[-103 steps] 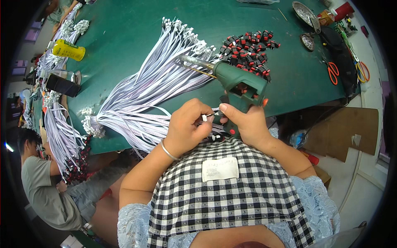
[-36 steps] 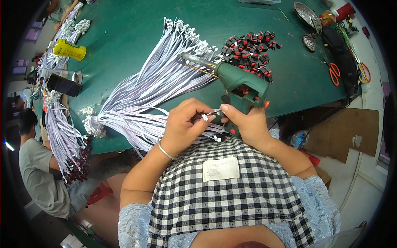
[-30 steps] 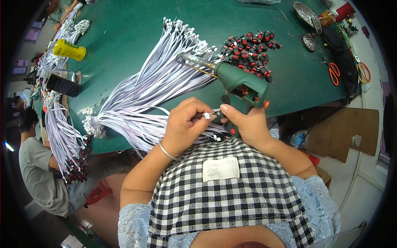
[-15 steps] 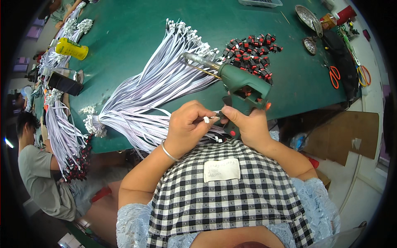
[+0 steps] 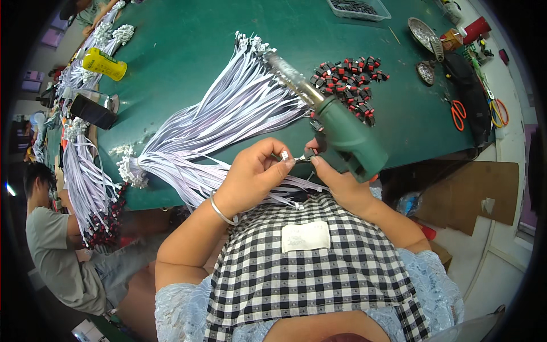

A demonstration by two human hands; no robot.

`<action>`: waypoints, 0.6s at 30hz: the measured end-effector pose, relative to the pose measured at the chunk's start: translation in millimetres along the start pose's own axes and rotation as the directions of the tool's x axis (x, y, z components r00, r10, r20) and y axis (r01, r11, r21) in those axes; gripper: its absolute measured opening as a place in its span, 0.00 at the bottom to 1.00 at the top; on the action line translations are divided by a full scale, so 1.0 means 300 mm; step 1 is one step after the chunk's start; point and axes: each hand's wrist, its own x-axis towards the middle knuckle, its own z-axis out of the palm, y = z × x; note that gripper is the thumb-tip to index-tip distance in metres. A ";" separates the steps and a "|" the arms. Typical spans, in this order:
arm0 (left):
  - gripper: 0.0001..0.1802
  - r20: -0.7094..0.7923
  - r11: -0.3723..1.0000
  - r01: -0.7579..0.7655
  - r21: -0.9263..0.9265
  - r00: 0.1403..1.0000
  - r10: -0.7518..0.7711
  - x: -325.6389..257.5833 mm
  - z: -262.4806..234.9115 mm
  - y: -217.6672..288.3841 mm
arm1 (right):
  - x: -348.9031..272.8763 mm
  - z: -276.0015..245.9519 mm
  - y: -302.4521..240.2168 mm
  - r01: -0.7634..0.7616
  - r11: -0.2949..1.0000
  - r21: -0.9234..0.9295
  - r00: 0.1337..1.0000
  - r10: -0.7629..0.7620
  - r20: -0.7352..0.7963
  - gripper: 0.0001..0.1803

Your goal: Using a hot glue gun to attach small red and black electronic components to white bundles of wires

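My left hand (image 5: 256, 172) is closed, pinching the wire end of a cable beside a small white plug (image 5: 285, 155). Thumb and forefinger of my right hand (image 5: 341, 181) close on a small black connector (image 5: 309, 153), and short wires run between the two hands. A green heat gun (image 5: 350, 134) with a metal nozzle sits right above my right hand, pointing up and left. Its handle is mostly hidden, so whether my other right fingers grip it is unclear. Beyond my left hand, a large bundle of flat white cables (image 5: 211, 114) spreads over the table.
Black-and-red connectors (image 5: 347, 85) lie piled on the green table (image 5: 188, 34). Rightward are orange-handled scissors (image 5: 458, 115) and metal dishes (image 5: 424, 34); a plastic tray (image 5: 360, 10) sits behind. Leftward are a yellow bottle (image 5: 104, 64), a phone (image 5: 93, 112), more cables and a seated person (image 5: 62, 251).
The heat gun has turned, its nozzle swinging up and right and its body shifting right and down. My left hand has moved slightly left; both hands still pinch the small parts.
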 end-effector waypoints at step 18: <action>0.03 0.044 0.984 -0.033 0.177 0.999 0.026 0.035 0.014 -0.011 | 0.010 -0.024 0.026 0.213 0.973 -0.094 0.971 -0.200 0.130 0.15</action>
